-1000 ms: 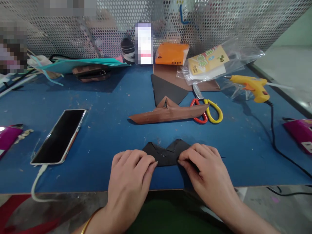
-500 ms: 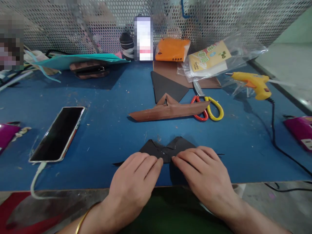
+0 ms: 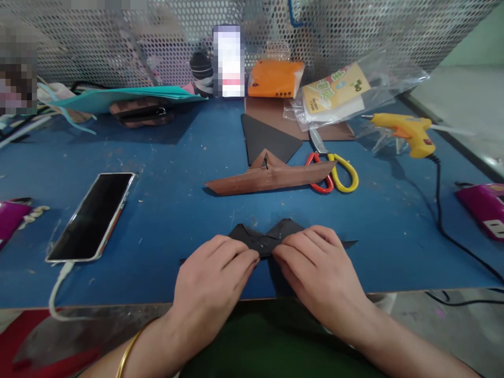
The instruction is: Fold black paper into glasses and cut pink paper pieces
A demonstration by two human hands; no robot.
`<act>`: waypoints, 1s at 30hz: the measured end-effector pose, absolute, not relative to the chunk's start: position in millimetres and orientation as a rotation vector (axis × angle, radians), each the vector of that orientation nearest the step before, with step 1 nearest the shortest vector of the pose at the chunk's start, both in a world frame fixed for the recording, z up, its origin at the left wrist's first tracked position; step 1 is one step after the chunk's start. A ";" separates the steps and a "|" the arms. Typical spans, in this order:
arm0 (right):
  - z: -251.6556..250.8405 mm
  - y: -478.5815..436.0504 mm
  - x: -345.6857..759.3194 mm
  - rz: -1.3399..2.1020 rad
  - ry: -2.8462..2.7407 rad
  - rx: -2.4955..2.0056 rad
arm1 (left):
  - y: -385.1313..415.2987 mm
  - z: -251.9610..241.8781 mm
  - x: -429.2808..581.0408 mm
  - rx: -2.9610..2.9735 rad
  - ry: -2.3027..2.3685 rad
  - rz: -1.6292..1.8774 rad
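Crease drift is the main risk: black folded paper (image 3: 264, 239) lies flat on blue table (image 3: 169, 210) near front edge, so uneven fingertip pressure could skew the fold. Left hand (image 3: 212, 275) and right hand (image 3: 315, 270) rest palm-down, fingers extended, tips nearly meeting at ctr, pressing the paper, not clasping it.

**Black on blue, brown behind**

Black folded paper (image 3: 268, 239) sits on the blue tabletop (image 3: 177, 210). Brown paper boat (image 3: 268, 177) glows beyond, red-and-yellow scissors (image 3: 334, 173) beside it. Yellow glue gun (image 3: 405, 134) with orange trigger, orange box (image 3: 275, 79), teal sheets (image 3: 129, 97), black-screened phone (image 3: 92, 216), magenta pouch (image 3: 482, 207).
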State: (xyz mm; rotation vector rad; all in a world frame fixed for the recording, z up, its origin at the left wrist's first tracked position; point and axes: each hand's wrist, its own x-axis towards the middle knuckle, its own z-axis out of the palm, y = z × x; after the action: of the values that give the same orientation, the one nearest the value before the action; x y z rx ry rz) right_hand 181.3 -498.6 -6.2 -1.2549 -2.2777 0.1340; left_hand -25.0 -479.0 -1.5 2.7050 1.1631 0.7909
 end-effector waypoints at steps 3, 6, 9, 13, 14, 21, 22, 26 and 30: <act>-2.4 -494.4 177.8 0.307 -2.163 -1.394 | -476.1 2.0 -24.5 2.488 1.268 0.795; 2.3 -490.7 174.8 0.364 -2.158 -1.486 | -473.0 4.0 -24.6 2.408 1.339 0.721; 5.0 -489.0 173.4 0.343 -2.169 -1.520 | -470.2 5.7 -24.3 2.411 1.367 0.648; 5.5 -488.0 173.3 0.356 -2.133 -1.543 | -466.1 7.6 -23.9 2.403 1.410 0.616; 5.5 -487.6 173.4 0.370 -2.111 -1.552 | -465.0 7.8 -24.0 2.400 1.421 0.617; 6.6 -483.1 173.0 0.369 -2.116 -1.599 | -460.7 8.2 -32.1 2.371 1.516 0.629; 6.7 -482.4 172.9 0.370 -2.129 -1.600 | -461.0 8.2 -34.4 2.382 1.510 0.640; 7.4 -480.3 173.0 0.354 -2.152 -1.593 | -462.9 7.5 -42.0 2.396 1.522 0.638; 8.6 -478.9 174.0 0.355 -2.149 -1.590 | -460.8 6.3 -44.7 2.331 1.505 0.602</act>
State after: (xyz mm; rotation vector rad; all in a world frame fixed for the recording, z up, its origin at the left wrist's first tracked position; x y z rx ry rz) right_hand 174.0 -478.9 8.6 -1.5899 -2.1486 0.3547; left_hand -44.7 -460.8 6.3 2.3310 1.5055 0.6015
